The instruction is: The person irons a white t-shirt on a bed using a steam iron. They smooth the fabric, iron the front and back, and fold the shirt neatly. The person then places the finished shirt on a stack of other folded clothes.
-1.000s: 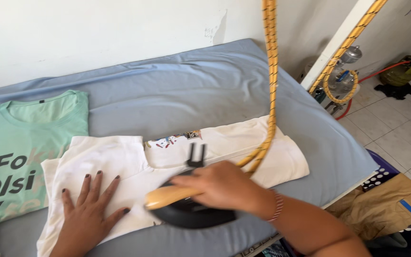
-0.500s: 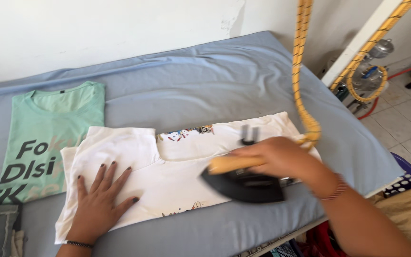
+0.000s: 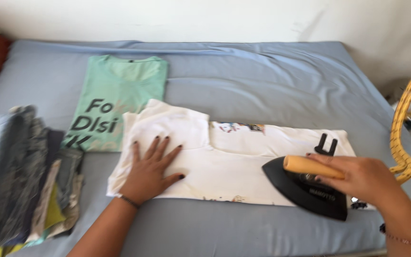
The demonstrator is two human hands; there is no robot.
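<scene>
Surface: blue-grey sheet (image 3: 262, 81) spread over a padded flat top, pale wall behind it, so that's where we're working.
Shirt we're on: white t-shirt (image 3: 224, 162) lying flat across the middle of the sheet, sleeve end to our left, a bit of colourful print showing near the folded top edge.
Iron: black iron (image 3: 308, 190) with a tan wooden handle sitting on the right end of the white t-shirt, nose pointing left, soleplate down on the cloth.
Right hand: our right hand (image 3: 362, 178) is wrapped around that handle, fingers closed on it, a beaded bracelet on the wrist.
Left hand: our left hand (image 3: 151, 169) is flat and spread wide on the sleeve end of the shirt, palm down, pressing the fabric, not gripping anything; dark nails, thin band at the wrist.
Cord: yellow braided cord (image 3: 407, 119) loops up along the right edge of the view, just beside our right hand.
Next shirt over: mint-green t-shirt (image 3: 115, 102) with dark lettering, folded, lying just behind the white one's left end; the white one's corner overlaps it a little.
Far left: pile of folded clothes (image 3: 29, 176) in greys and mixed colours, blurry, near our left forearm.
</scene>
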